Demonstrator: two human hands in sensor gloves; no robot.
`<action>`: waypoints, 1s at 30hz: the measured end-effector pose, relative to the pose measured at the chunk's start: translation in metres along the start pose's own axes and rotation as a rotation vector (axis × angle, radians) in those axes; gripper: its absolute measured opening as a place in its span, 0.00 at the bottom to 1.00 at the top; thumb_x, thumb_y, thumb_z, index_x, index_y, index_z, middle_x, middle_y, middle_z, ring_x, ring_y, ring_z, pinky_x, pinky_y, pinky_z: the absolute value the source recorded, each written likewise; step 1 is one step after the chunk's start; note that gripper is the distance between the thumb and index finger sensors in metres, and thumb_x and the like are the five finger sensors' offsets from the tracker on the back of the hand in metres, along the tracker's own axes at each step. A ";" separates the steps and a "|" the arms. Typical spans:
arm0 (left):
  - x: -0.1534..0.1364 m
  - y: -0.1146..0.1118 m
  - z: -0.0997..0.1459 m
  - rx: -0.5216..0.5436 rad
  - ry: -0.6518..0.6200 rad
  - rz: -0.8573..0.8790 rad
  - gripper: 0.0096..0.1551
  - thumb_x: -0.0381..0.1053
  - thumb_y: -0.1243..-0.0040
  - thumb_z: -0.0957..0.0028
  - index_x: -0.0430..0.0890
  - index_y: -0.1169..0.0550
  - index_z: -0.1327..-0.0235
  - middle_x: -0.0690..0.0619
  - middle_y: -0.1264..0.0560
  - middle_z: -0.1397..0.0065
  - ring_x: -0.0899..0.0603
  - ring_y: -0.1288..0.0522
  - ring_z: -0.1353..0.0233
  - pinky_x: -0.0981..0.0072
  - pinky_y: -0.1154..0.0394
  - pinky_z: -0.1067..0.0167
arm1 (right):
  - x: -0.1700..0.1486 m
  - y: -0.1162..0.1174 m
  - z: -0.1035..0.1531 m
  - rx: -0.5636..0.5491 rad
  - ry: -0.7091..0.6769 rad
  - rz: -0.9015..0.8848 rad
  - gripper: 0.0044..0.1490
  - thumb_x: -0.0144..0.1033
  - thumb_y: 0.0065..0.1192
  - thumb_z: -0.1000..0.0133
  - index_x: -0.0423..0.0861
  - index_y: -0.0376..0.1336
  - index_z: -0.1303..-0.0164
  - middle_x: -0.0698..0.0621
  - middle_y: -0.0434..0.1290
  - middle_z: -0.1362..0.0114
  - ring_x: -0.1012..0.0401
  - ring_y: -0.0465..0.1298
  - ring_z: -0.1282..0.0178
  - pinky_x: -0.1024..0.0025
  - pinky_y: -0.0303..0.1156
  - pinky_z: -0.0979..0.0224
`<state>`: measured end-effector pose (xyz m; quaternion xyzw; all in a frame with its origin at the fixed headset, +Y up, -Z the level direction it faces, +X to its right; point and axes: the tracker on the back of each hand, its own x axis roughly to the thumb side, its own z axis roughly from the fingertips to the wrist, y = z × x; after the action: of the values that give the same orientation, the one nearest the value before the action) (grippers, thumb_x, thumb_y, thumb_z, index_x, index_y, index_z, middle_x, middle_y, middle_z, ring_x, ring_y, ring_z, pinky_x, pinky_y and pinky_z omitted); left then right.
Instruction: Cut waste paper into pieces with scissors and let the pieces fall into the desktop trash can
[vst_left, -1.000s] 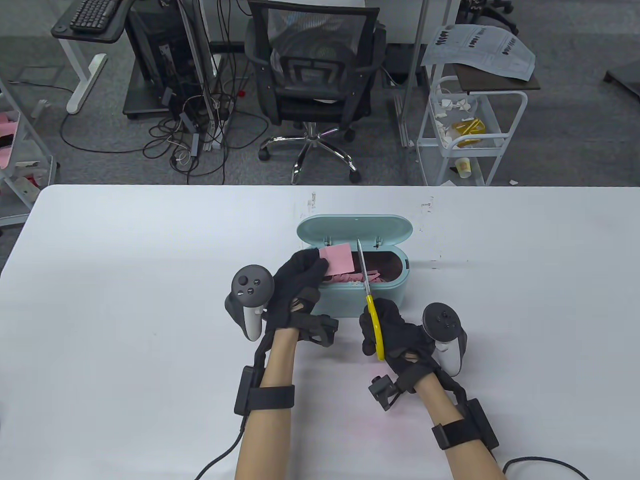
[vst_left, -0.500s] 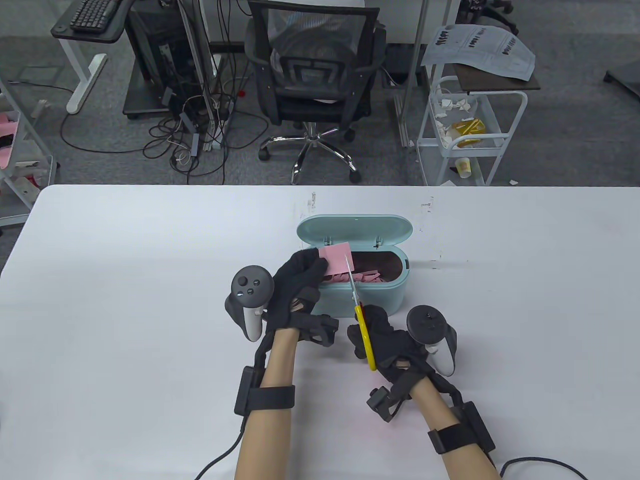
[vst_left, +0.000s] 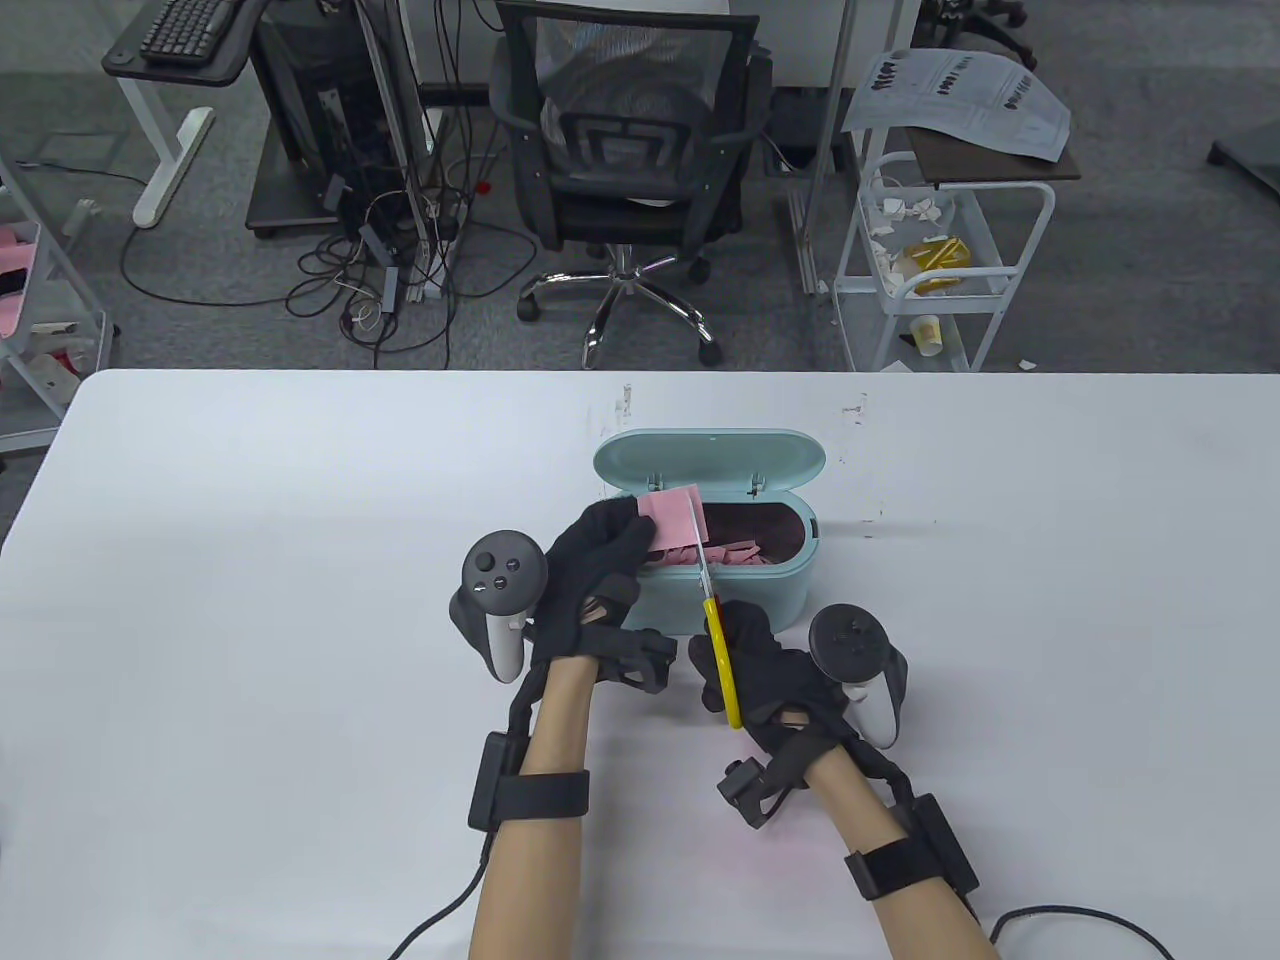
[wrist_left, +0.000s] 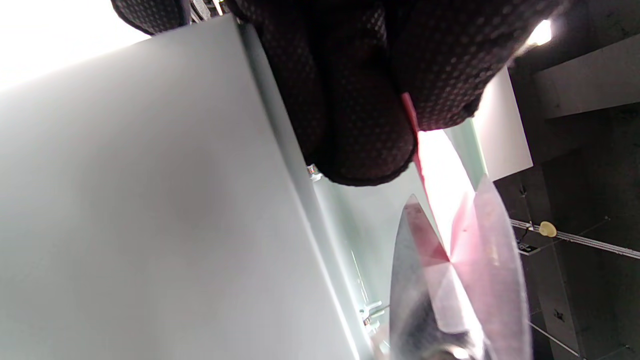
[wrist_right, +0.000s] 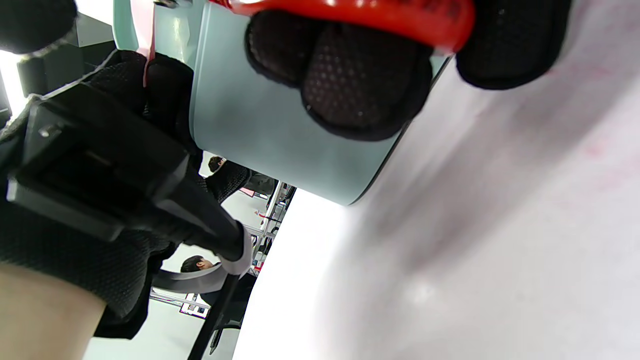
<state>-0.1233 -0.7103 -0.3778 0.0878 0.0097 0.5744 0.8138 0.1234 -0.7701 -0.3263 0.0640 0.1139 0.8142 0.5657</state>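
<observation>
Pink waste paper (vst_left: 668, 506) is pinched in the left hand (vst_left: 592, 560) above the near-left rim of the mint desktop trash can (vst_left: 745, 590), whose lid stands raised. Yellow-handled scissors (vst_left: 712, 610), gripped by the right hand (vst_left: 770, 670) just in front of the can, bite into the sheet's right edge; pink strips (vst_left: 735, 553) lie inside.

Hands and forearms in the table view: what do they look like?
Both hands, left and right, wear black mesh gloves with cut-outs at the back. A dark grey tracker with round buttons sits beside each. The forearms are bare, no sleeves, with black wrist straps carrying small black boxes, and black cables trail off.
</observation>
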 end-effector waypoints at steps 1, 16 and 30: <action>0.000 0.000 0.000 0.000 0.000 -0.001 0.18 0.57 0.31 0.50 0.55 0.15 0.49 0.59 0.10 0.55 0.50 0.13 0.49 0.32 0.41 0.27 | 0.000 0.000 0.000 -0.003 -0.003 -0.006 0.58 0.75 0.57 0.57 0.46 0.45 0.31 0.56 0.72 0.44 0.56 0.81 0.58 0.38 0.70 0.40; 0.000 0.000 0.000 -0.003 0.001 0.006 0.18 0.57 0.31 0.50 0.55 0.15 0.49 0.59 0.10 0.55 0.50 0.13 0.49 0.32 0.41 0.26 | 0.001 -0.007 0.000 -0.098 -0.033 -0.070 0.48 0.65 0.61 0.57 0.45 0.53 0.37 0.59 0.78 0.56 0.61 0.83 0.72 0.47 0.78 0.47; 0.000 0.000 -0.001 -0.010 -0.005 -0.012 0.17 0.56 0.31 0.50 0.56 0.14 0.50 0.59 0.09 0.56 0.50 0.13 0.49 0.31 0.42 0.27 | 0.010 -0.009 -0.004 -0.059 -0.025 -0.012 0.54 0.72 0.59 0.56 0.47 0.48 0.32 0.57 0.74 0.47 0.58 0.81 0.62 0.41 0.72 0.40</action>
<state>-0.1236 -0.7101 -0.3788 0.0851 0.0056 0.5692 0.8178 0.1269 -0.7583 -0.3331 0.0569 0.0833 0.8128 0.5738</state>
